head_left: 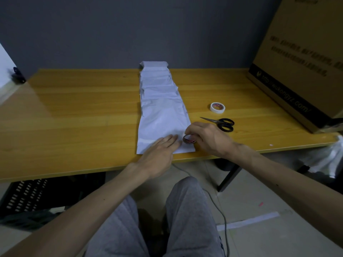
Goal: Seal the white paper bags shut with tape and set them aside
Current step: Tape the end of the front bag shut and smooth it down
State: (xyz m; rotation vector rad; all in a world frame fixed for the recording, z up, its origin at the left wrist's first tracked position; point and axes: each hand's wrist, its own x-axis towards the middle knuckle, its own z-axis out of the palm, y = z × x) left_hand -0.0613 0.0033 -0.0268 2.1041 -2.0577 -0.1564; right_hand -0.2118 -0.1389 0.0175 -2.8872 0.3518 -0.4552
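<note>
Several white paper bags [159, 89] lie overlapped in a row that runs from the table's back edge to its front edge. The nearest bag [163, 127] has a strip of tape across its lower part. My left hand [159, 153] presses flat on that bag with straight fingers. My right hand [206, 138] grips a small tape roll [189, 139] standing on the bag's right end, just beside my left fingertips.
A second tape roll [217, 107] and black-handled scissors [220, 123] lie on the wooden table [74, 112] to the right of the bags. A large cardboard box [304, 62] fills the table's right end. A grey wall stands behind.
</note>
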